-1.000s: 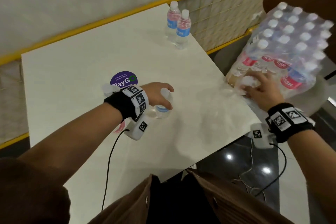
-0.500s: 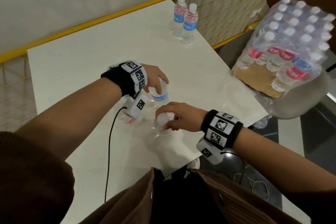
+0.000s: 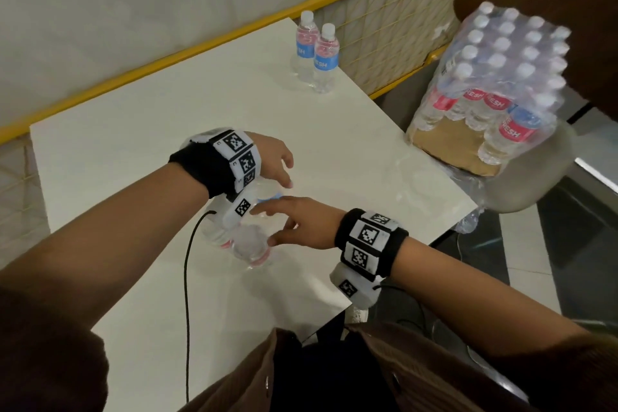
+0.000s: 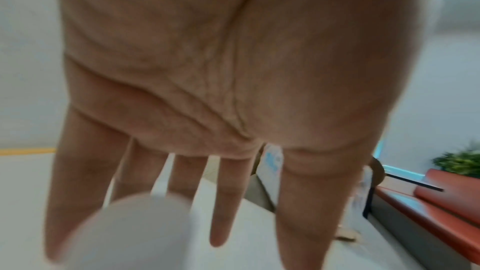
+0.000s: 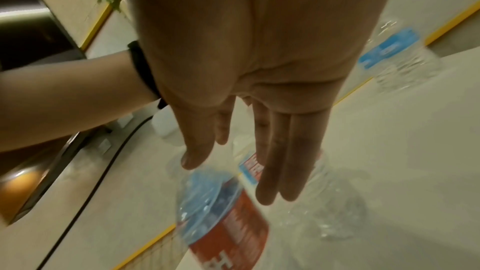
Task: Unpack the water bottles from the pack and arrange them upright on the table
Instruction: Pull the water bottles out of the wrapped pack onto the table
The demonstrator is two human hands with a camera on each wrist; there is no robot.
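Note:
A shrink-wrapped pack of water bottles (image 3: 495,77) sits on a round stool to the right of the white table (image 3: 334,150), its near side torn open. Three loose bottles stand upright near the table's front. My left hand (image 3: 284,170) hovers with straight, spread fingers over a blue-label bottle (image 3: 267,194), whose white cap (image 4: 130,223) shows below the palm. My right hand (image 3: 267,224) has flat fingers beside a red-label bottle (image 3: 250,244), the thumb at its cap; that bottle (image 5: 228,223) stands under the fingertips. A third bottle (image 3: 214,234) is half hidden under my left wrist.
Two more blue-label bottles (image 3: 314,53) stand upright at the far right corner of the table. A yellow-railed mesh fence (image 3: 384,37) runs behind the table. A black cable (image 3: 187,294) trails over the front edge. Loose plastic wrap (image 3: 468,221) hangs off the stool.
My right hand carried a bottle from the pack to the table, stood it beside the others and let go. My left hand released its bottle and opened.

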